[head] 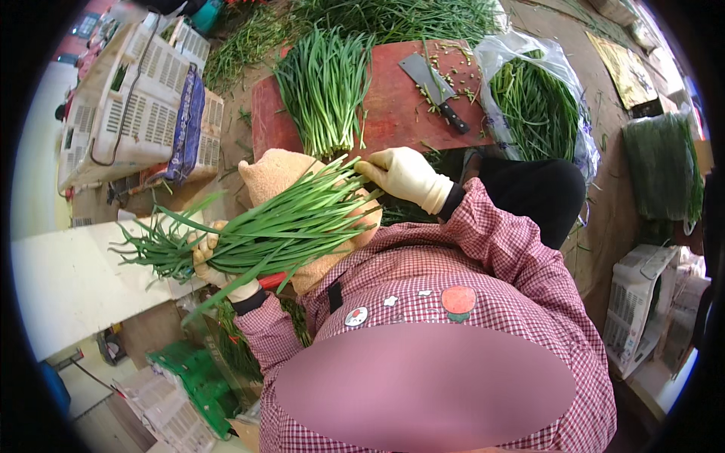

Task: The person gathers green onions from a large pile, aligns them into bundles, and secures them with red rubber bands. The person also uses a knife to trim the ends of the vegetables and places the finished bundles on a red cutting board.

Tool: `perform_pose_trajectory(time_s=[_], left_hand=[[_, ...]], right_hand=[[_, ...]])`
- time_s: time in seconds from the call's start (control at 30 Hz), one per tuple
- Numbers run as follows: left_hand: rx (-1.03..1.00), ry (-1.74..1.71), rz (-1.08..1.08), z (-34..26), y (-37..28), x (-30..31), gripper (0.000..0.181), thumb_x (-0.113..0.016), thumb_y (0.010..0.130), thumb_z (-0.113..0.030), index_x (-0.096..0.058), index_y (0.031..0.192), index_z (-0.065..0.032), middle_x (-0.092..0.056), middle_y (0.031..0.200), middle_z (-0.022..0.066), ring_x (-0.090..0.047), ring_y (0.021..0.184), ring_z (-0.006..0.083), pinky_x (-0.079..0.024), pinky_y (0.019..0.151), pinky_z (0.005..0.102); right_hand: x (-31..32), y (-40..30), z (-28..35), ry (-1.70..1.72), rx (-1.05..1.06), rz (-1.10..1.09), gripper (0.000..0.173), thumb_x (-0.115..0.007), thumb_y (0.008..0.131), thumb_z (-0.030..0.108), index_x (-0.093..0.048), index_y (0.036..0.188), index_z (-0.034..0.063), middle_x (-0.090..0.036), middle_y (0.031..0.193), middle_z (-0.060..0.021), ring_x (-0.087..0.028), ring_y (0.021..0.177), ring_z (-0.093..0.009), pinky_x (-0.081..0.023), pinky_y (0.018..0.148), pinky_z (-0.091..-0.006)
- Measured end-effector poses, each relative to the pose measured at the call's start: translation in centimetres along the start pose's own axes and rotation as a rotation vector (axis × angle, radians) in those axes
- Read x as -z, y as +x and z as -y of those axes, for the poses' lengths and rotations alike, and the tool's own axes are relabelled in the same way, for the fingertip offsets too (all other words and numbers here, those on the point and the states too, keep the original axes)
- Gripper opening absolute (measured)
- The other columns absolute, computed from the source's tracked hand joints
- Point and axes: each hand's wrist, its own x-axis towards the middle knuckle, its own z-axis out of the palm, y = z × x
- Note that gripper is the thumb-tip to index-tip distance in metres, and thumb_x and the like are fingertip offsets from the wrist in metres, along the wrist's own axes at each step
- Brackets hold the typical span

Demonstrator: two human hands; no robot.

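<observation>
My left hand (205,255), in a cream glove, is wrapped around a loose bunch of garlic chives (289,218) near its leafy end. The bunch lies slantwise above a peach-coloured towel (277,172) on my lap, pale stalk ends toward the right. At those ends my right hand (410,178), gloved too, pinches at a stalk with thumb and fingers. Just beyond, a neat stack of chives (325,93) rests on a red board (391,124). To its right on the board lies a cleaver (433,88) with a black handle, cut stalk bits around the blade.
An open plastic bag (583,113) of chives stands against the board's right side. Behind the board is a large chive heap (396,17). White plastic crates (141,96) stand at the left, beyond a white tabletop (85,277). A wrapped chive bundle (662,170) is far right.
</observation>
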Motion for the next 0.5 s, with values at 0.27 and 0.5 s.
perform_pose_trajectory(time_s=[0.27, 0.5], left_hand=[[-0.027, -0.065, -0.156, -0.8, -1.2, 2.4, 0.009, -0.067, 0.089, -0.009, -0.063, 0.081, -0.0120, -0.052, 0.069, -0.0061, -0.057, 0.073, 0.0128, -0.044, 0.101, 0.0358], [-0.058, -0.222, -0.092, 0.5, -0.7, 5.3, 0.012, -0.066, 0.084, -0.006, -0.058, 0.080, -0.0141, -0.051, 0.070, -0.0083, -0.049, 0.068, 0.0105, -0.046, 0.081, 0.0313]], right_hand=[[2.1, -3.2, -9.8, -0.507, -0.288, 0.131, 0.030, -0.060, 0.089, 0.035, -0.073, 0.097, 0.0095, -0.072, 0.091, -0.0166, -0.070, 0.086, -0.034, -0.055, 0.079, -0.0437], [-1.7, 0.6, -8.0, 0.612, -0.192, 0.252, 0.054, -0.065, 0.097, 0.019, -0.045, 0.143, -0.0029, -0.058, 0.137, -0.0127, -0.058, 0.120, -0.020, -0.047, 0.102, -0.0331]])
